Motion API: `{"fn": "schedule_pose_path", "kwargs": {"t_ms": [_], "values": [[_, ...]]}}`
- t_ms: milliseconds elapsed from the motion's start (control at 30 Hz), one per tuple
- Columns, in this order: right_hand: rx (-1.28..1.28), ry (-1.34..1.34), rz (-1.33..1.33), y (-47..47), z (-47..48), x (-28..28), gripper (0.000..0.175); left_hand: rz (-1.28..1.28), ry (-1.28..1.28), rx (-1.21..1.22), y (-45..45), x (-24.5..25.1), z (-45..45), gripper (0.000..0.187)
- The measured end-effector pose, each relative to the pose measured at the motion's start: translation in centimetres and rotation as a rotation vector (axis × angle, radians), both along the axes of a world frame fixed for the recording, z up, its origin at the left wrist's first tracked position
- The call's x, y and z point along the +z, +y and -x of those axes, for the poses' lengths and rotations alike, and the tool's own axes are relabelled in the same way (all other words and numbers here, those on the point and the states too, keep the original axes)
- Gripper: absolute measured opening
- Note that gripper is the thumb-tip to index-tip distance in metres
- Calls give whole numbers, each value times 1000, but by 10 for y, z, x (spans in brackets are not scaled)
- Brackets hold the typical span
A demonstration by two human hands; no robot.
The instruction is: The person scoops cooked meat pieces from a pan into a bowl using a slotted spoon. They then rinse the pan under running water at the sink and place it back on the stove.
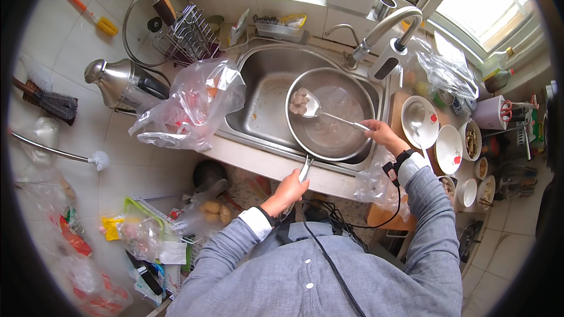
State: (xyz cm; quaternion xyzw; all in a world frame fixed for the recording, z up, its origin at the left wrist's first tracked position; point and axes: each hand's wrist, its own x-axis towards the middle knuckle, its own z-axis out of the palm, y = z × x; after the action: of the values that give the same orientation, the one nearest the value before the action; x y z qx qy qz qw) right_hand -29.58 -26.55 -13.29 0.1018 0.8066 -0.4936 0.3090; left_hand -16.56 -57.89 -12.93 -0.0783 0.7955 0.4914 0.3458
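My left hand (288, 193) grips the metal handle (305, 169) of a wide stainless steel pan (372, 116), which sits over the right part of a steel sink (271, 92). Cloudy liquid (335, 132) fills the pan's bottom. Between the fingers of my right hand (382, 134) is the handle of a metal ladle or slotted spoon (313, 105); its bowl is over the pan's left side. A clump of pale, meat-like pieces (299, 101) lies in that bowl. A curved faucet (390, 22) rises behind the pan, its spout to the right.
White bowls (448, 149), one with a spoon (418, 134), stand on the right counter beside a wooden board (398, 103). Left of the sink are a plastic bag (194, 105), a steel kettle (128, 83) and a wire rack (187, 37). A cable (328, 259) runs down my front.
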Motion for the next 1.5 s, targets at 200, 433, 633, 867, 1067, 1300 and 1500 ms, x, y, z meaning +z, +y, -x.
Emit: {"fn": "schedule_pose_path", "kwargs": {"t_ms": [200,433,633,867,1067,1300,1500], "values": [[-1,42,-27,2,1,-9,36,12,-10,-1,1,-1,0,32],[8,49,71,8,2,-19,37,13,7,-4,1,-3,-1,32],[-12,34,80,12,-4,-10,36,3,20,-10,1,-1,-1,33],[-11,110,122,26,-25,38,35,-6,-1,-18,-1,-7,0,32],[-74,195,203,64,-79,91,36,-24,20,-38,-6,-19,0,33],[-360,262,216,123,-205,152,38,-105,52,-45,-11,-35,3,25],[-703,240,-57,166,-347,195,41,-76,5,-44,-9,-29,5,21]]}}
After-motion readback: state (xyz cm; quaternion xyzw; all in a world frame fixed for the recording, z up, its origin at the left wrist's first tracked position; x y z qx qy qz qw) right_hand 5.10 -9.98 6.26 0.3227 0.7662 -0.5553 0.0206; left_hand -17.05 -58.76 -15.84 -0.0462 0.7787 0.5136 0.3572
